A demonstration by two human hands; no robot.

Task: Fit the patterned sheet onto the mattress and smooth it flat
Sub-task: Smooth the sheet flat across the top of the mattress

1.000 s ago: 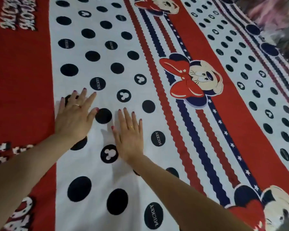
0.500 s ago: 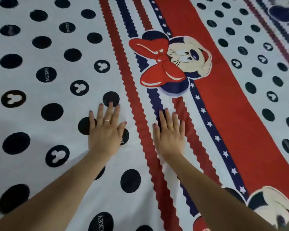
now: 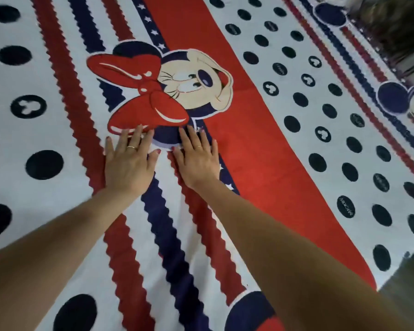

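The patterned sheet point(image 3: 261, 144) covers the whole mattress, white with dark dots, red and navy zigzag stripes, a wide red band and a cartoon mouse with a red bow. It lies mostly flat. My left hand point(image 3: 128, 161) presses palm-down with straight fingers on the stripes just below the red bow. Beside it, a little to the right, my right hand point(image 3: 197, 158) lies flat on the navy star stripe at the edge of the red band. Both arms reach out from the lower edge. The mattress itself is hidden under the sheet.
The sheet's near right corner point(image 3: 392, 266) ends at a dark floor strip point(image 3: 411, 295). Along the far right edge of the bed, blurred dark clutter point(image 3: 397, 27) lies beyond the sheet's border.
Both hands have slid right and forward across the sheet, from the dotted white panel over the zigzag stripes to the cartoon mouse. They stay flat and side by side.
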